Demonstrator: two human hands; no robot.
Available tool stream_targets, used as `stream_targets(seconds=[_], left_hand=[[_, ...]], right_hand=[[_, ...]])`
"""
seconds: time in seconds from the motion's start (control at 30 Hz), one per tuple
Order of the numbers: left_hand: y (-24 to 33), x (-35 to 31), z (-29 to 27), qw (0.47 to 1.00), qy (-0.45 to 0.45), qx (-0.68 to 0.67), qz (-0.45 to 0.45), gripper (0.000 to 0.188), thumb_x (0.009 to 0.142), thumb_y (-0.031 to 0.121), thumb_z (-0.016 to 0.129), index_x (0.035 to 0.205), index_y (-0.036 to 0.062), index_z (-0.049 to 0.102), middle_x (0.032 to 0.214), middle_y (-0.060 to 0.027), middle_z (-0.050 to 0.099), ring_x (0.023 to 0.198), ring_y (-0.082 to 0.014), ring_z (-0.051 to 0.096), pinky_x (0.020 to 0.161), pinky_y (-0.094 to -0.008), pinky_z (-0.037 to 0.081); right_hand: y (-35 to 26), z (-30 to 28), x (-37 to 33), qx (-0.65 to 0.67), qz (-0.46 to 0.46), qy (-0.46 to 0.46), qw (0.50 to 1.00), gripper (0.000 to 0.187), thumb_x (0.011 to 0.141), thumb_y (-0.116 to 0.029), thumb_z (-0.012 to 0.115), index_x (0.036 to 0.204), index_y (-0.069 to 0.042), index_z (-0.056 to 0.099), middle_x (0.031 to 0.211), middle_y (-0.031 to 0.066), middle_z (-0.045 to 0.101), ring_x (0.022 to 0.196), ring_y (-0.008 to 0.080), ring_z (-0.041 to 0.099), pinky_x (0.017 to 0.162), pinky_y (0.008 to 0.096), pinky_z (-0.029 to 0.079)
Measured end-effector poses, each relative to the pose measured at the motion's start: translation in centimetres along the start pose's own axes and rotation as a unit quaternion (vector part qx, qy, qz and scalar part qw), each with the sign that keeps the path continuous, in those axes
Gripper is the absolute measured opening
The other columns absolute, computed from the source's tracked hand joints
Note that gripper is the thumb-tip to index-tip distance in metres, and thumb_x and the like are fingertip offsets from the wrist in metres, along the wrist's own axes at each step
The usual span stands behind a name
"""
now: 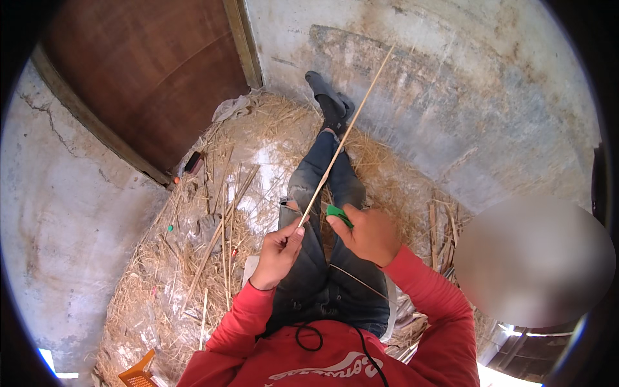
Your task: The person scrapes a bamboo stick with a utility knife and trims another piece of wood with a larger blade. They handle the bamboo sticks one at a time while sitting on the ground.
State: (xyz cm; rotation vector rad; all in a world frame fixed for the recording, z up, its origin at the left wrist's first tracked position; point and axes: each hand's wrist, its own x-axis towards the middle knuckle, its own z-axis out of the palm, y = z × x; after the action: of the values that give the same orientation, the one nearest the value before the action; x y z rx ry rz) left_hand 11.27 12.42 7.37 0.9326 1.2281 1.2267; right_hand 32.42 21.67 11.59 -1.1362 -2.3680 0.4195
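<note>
A long, thin bamboo strip point(345, 135) slants up and away over my outstretched legs. My left hand point(277, 257) pinches its near end between thumb and fingers. Closed around a small green cutter point(338, 215) is my right hand point(371, 233), just to the right of the strip and apart from it. The cutter's blade cannot be made out. Across my thighs lies another thin strip point(354, 277). I sit in torn dark jeans point(311, 169), feet toward the wall.
Straw-like shavings point(148, 258) cover the floor. Loose sticks point(222, 226) lie left of my legs, with more sticks point(442, 232) at right. A brown door point(148, 71) and a stained wall point(438, 109) stand ahead. An orange plastic item point(137, 374) sits lower left. A blurred patch covers the right side.
</note>
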Motion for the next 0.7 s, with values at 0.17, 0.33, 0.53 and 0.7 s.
stream_targets(seconds=[0.17, 0.33, 0.53, 0.7], left_hand=[[-1.2, -0.2, 0.8, 0.997, 0.027, 0.066, 0.038, 0.036, 0.107, 0.015, 0.061, 0.140, -0.0017, 0.063, 0.077, 0.0068, 0.058, 0.070, -0.0006, 0.045, 0.060, -0.0200, 0.039], [-2.1, -2.0, 0.5, 0.983, 0.032, 0.173, 0.057, 0.036, 0.105, 0.012, 0.064, 0.136, -0.0055, 0.063, 0.090, 0.0031, 0.065, 0.081, -0.0031, 0.052, 0.072, -0.0206, 0.047], [-2.6, -1.8, 0.8, 0.981, 0.036, 0.154, 0.110, 0.035, 0.105, 0.013, 0.064, 0.137, -0.0030, 0.064, 0.087, 0.0028, 0.064, 0.079, -0.0025, 0.048, 0.069, -0.0207, 0.045], [-2.0, -3.8, 0.1, 0.979, 0.017, 0.194, 0.061, 0.036, 0.106, 0.014, 0.063, 0.139, -0.0017, 0.063, 0.089, -0.0009, 0.068, 0.081, -0.0024, 0.051, 0.072, -0.0204, 0.047]], right_hand=[[0.5, 1.7, 0.5, 0.012, 0.008, 0.014, 1.000, 0.049, 0.102, -0.049, 0.059, 0.083, -0.004, 0.063, 0.061, 0.0223, 0.062, 0.058, 0.0450, 0.064, 0.053, 0.0538, 0.049], [4.8, 1.3, 2.5, 0.010, 0.062, 0.053, 0.997, 0.053, 0.102, -0.051, 0.057, 0.082, -0.003, 0.064, 0.063, 0.0260, 0.062, 0.060, 0.0487, 0.063, 0.054, 0.0573, 0.049], [2.2, 1.7, 0.3, -0.026, 0.019, -0.029, 0.999, 0.053, 0.103, -0.051, 0.057, 0.083, -0.003, 0.065, 0.065, 0.0254, 0.063, 0.064, 0.0471, 0.065, 0.058, 0.0555, 0.049], [8.0, -1.0, 4.0, -0.011, 0.096, 0.087, 0.992, 0.054, 0.105, -0.051, 0.055, 0.085, -0.002, 0.066, 0.062, 0.0247, 0.058, 0.058, 0.0452, 0.059, 0.055, 0.0530, 0.045]])
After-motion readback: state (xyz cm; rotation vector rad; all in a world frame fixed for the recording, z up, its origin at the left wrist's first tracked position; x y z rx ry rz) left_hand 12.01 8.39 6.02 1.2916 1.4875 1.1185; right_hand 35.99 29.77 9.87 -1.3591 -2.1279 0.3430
